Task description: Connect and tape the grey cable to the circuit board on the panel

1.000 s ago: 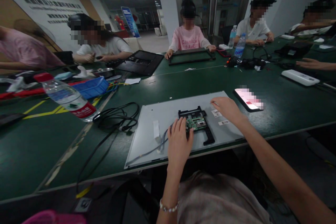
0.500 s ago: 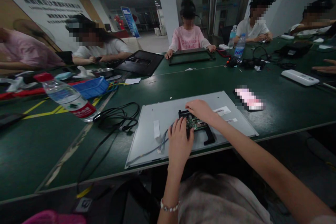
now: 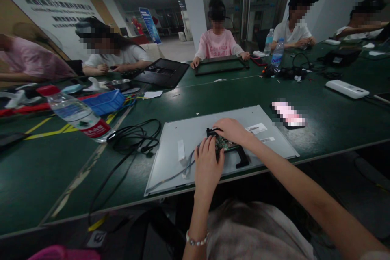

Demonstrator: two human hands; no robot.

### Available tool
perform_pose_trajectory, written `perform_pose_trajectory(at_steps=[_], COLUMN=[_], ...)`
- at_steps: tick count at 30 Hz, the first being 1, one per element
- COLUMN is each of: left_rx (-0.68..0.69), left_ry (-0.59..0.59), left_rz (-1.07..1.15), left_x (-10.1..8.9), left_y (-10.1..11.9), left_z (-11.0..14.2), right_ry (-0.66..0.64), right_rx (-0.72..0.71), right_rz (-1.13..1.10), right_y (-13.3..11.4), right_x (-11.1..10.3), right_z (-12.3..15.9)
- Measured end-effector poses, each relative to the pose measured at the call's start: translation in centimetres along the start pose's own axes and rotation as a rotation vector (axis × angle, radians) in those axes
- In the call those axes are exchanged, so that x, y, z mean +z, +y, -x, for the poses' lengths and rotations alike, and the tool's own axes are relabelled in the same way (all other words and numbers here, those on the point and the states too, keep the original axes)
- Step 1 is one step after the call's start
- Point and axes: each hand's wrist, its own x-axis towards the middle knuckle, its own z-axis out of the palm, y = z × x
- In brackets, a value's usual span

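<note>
A grey metal display back panel [image 3: 189,132] lies flat on the green table [image 3: 231,93] in front of me. On it sits a black bracket [image 3: 242,158] that holds a small green circuit board [image 3: 224,144]. My left hand [image 3: 209,164] rests palm down at the board's left edge, fingers stretched flat against it. My right hand [image 3: 231,129] lies over the top of the board and bracket, fingers curled down onto them. Thin grey wires [image 3: 183,168] run from the board toward the panel's near left corner.
A phone [image 3: 288,114] lies right of the panel. A water bottle [image 3: 76,113] lies on its side at left beside black cables [image 3: 134,138] and a blue tray [image 3: 106,101]. Several other people sit round the table with dark frames [image 3: 221,65], bottles and a white box [image 3: 347,88].
My right hand has moved left from the panel's label stickers onto the top of the circuit board. My left hand has stayed at the board's left edge.
</note>
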Motion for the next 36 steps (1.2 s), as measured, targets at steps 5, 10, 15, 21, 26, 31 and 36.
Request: perform_pose_trajectory(at_steps=[5, 10, 15, 21, 26, 31, 36], left_rx=[0.003, -0.004, 0.000, 0.000, 0.003, -0.008, -0.009], left_ry=[-0.003, 0.002, 0.010, 0.004, 0.004, -0.013, -0.016], left_rz=[0.017, 0.023, 0.033, 0.036, 0.044, 0.038, 0.033], left_x=[-0.1, -0.1, -0.1, -0.1, 0.1, -0.1, -0.3], left_y=[0.0, 0.0, 0.1, 0.1, -0.1, 0.1, 0.2], left_z=[0.0, 0.0, 0.0, 0.1, 0.2, 0.1, 0.1], right_ry=[0.122, 0.199, 0.226, 0.226, 0.196, 0.195, 0.255], right_rx=[0.045, 0.204, 0.296, 0.309, 0.287, 0.293, 0.341], right_rz=[-0.090, -0.117, -0.100, -0.027, 0.052, 0.111, 0.117], right_y=[1.4, 4.7, 6.0, 5.3, 5.7, 6.2, 5.3], right_x=[-1.5, -1.8, -1.0, -0.4, -0.3, -0.2, 0.0], right_z=[2.8, 8.3, 12.0, 12.5, 12.3, 12.4, 12.4])
